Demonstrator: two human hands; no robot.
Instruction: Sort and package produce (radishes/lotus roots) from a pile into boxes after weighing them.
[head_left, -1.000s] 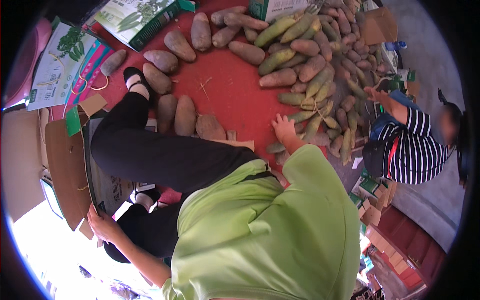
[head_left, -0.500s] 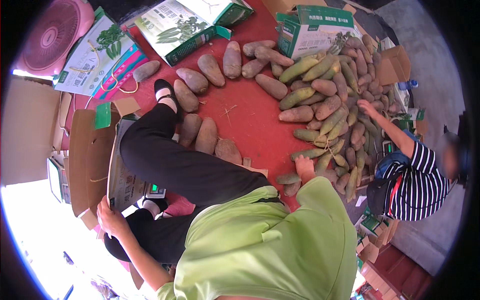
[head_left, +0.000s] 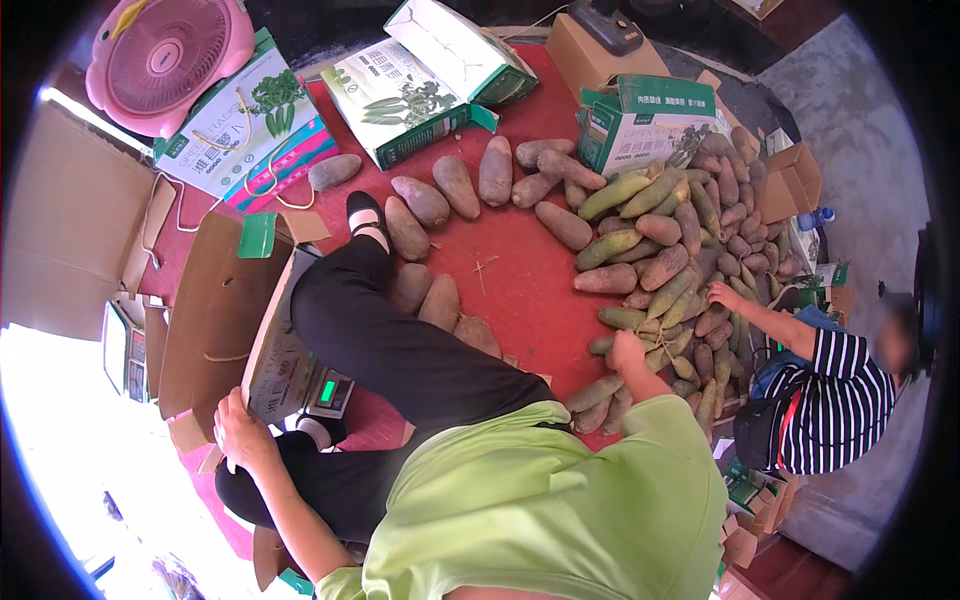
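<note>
My left hand grips the near edge of an open cardboard carton, fingers curled over its rim. This carton stands beside my leg on a small scale with a lit green display. My right hand is closed at the near left side of a big pile of radishes, reddish-brown and green. A green radish pokes out beside its fingers, mostly hidden by the hand. Below the wrist lies another green radish.
Brown radishes form an arc on the red floor covering. Printed cartons and a pink fan stand at the far left. Another carton backs the pile. At right, a person in a striped shirt reaches into it.
The view has shifted, so most things appear farther right. My right hand has drawn nearer along the pile and closed. My left hand keeps its grip on the carton.
</note>
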